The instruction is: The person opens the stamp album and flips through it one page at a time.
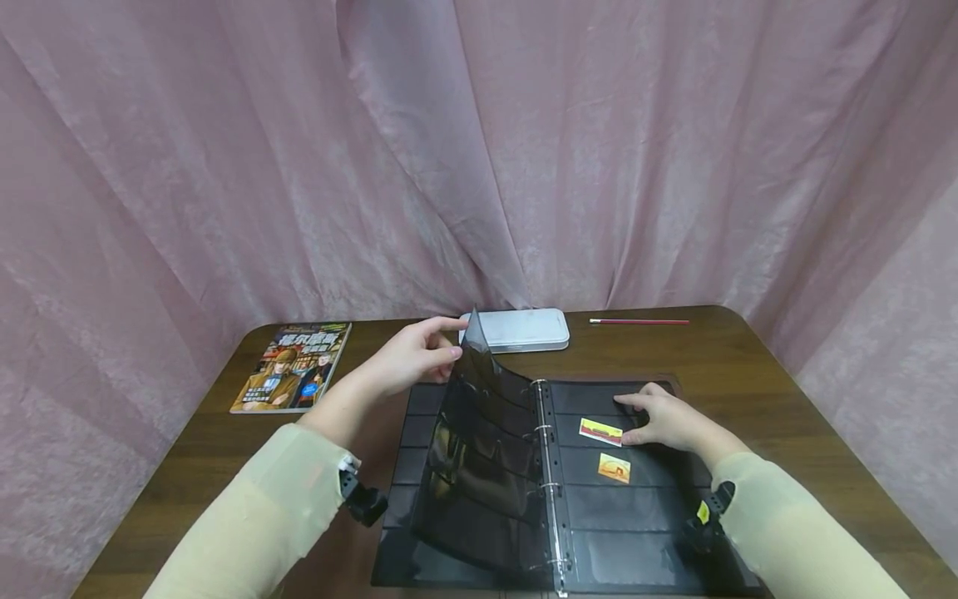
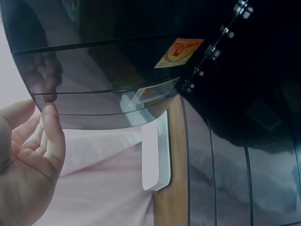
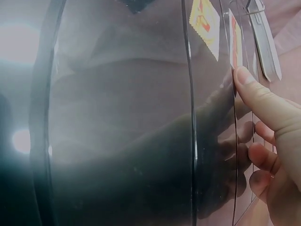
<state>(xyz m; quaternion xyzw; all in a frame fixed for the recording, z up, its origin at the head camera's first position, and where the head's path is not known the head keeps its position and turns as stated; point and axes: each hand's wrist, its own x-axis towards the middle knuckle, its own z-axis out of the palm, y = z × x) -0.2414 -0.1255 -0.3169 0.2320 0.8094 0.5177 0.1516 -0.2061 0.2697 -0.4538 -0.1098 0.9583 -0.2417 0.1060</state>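
Note:
A black ring-bound stamp album (image 1: 629,512) lies spread on the table. My left hand (image 1: 412,356) pinches the upper outer corner of a dark page (image 1: 486,466), which stands lifted and curved left of the metal rings (image 1: 550,482). My right hand (image 1: 669,423) rests on the right-hand page, its thumb at the edge of a red and yellow stamp (image 1: 600,432). Just below lies an orange stamp (image 1: 614,468). In the right wrist view, the thumb (image 3: 263,96) touches the end of the red and yellow stamp, and the other fingers are loosely bent over the page.
A magazine (image 1: 292,366) lies at the table's back left. Behind the album are a pale metal tin (image 1: 520,329) and a red pencil (image 1: 639,321). Pink curtains (image 1: 479,158) hang along the table's back edge.

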